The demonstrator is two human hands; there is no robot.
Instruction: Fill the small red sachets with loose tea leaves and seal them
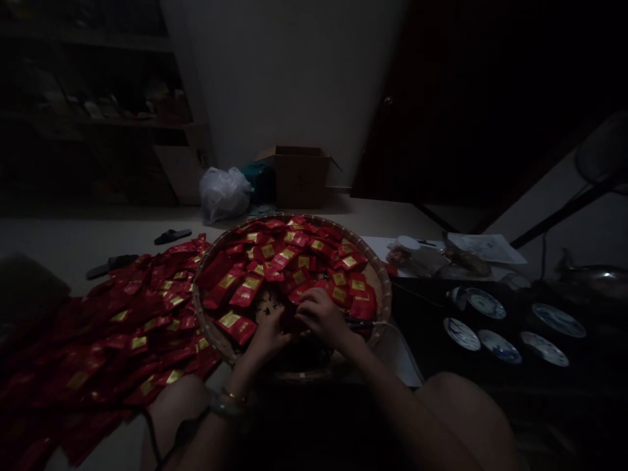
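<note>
A round woven bamboo tray (384, 288) stands in front of me, heaped with small red packets (246, 290) that carry gold labels. Dark loose bits (267, 302), perhaps tea leaves, show on the tray's bare floor near my hands. My left hand (267, 337) is closed over the tray's near part, its thumb turned towards the right hand. Close beside it my right hand (324, 317) has its fingers bent in a pinch. Between the hands is something dark, too dim to name. A dark pen-like tool with a cord (360, 324) lies by my right wrist.
A large pile of red packets (132, 327) covers the floor at left, near dark slippers (171, 236). Behind the tray are a white plastic bag (224, 193) and an open cardboard box (301, 176). Several blue-and-white dishes (500, 345) sit on the dark table (422, 340) at right.
</note>
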